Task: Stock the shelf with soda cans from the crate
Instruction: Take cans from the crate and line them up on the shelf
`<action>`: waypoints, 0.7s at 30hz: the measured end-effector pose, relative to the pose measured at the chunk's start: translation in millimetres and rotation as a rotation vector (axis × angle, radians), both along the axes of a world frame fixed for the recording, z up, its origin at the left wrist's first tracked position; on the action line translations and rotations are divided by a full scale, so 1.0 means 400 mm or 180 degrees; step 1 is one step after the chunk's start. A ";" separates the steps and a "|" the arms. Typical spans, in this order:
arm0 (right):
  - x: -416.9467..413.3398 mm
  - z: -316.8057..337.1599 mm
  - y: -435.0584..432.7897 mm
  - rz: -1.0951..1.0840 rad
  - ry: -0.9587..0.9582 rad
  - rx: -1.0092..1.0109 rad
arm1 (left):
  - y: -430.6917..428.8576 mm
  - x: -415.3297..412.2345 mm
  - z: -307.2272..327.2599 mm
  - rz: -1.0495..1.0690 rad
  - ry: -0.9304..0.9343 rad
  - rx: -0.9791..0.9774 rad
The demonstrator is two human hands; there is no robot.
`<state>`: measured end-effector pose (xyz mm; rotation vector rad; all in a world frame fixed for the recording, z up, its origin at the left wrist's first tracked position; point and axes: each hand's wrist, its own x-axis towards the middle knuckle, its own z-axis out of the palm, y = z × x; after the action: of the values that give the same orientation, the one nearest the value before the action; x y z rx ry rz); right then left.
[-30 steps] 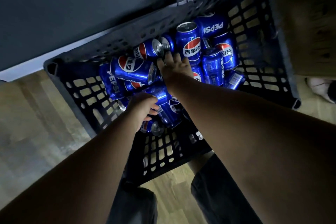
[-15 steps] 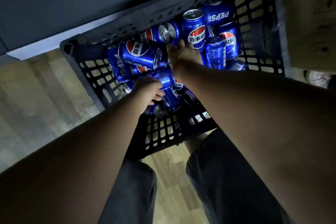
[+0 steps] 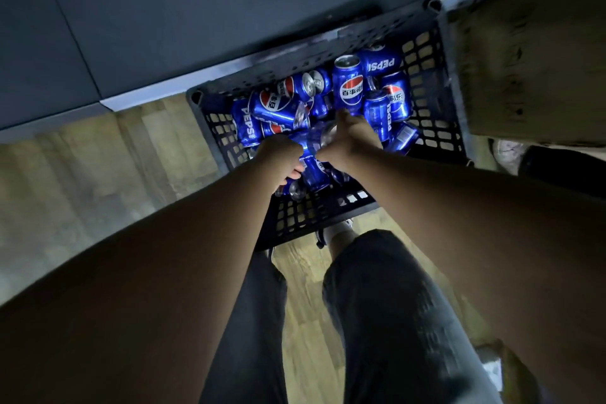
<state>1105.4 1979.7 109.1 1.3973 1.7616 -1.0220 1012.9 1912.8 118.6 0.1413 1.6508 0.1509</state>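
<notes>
Wooden floor (image 3: pixel 82 190) bears black crate (image 3: pixel 295 218) beside dark wall (image 3: pixel 196 10).

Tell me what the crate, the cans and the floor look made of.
Crate: moulded black plastic, matte, by its lattice walls. Cans: thin metal, likely aluminium, glossy blue print, bare silver tops catching light. Floor: wood-look planks, satin; real wood or laminate cannot be told.
</notes>
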 end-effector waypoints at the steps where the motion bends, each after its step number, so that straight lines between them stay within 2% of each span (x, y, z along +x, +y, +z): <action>1: 0.003 0.027 -0.003 -0.0067 -0.0013 -0.0021 | -0.002 -0.004 0.025 -0.0027 0.0010 0.0067; 3: 0.004 0.088 -0.009 -0.0292 -0.0027 0.0075 | -0.006 -0.014 0.081 0.0145 0.0077 0.0098; 6: 0.001 0.192 -0.022 -0.0207 -0.0052 0.0170 | -0.033 -0.024 0.176 0.0452 0.0035 0.0032; 10: 0.001 0.316 -0.037 -0.0088 0.0026 0.0354 | -0.090 -0.037 0.294 0.0488 0.0067 0.0023; 14: -0.014 0.431 -0.047 -0.0575 0.0301 0.0321 | -0.151 -0.057 0.390 0.0689 -0.0078 -0.0031; 17: -0.049 0.522 -0.040 -0.0782 0.0388 0.0287 | -0.170 -0.083 0.444 0.0814 -0.0051 0.0070; 21: -0.110 0.644 -0.027 -0.0766 0.0169 0.0456 | -0.161 -0.128 0.522 0.0965 -0.0096 0.0401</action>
<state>1061.5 1969.0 366.9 1.7188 1.7642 -1.0830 961.9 1848.4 327.5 -0.0171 1.6253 0.4856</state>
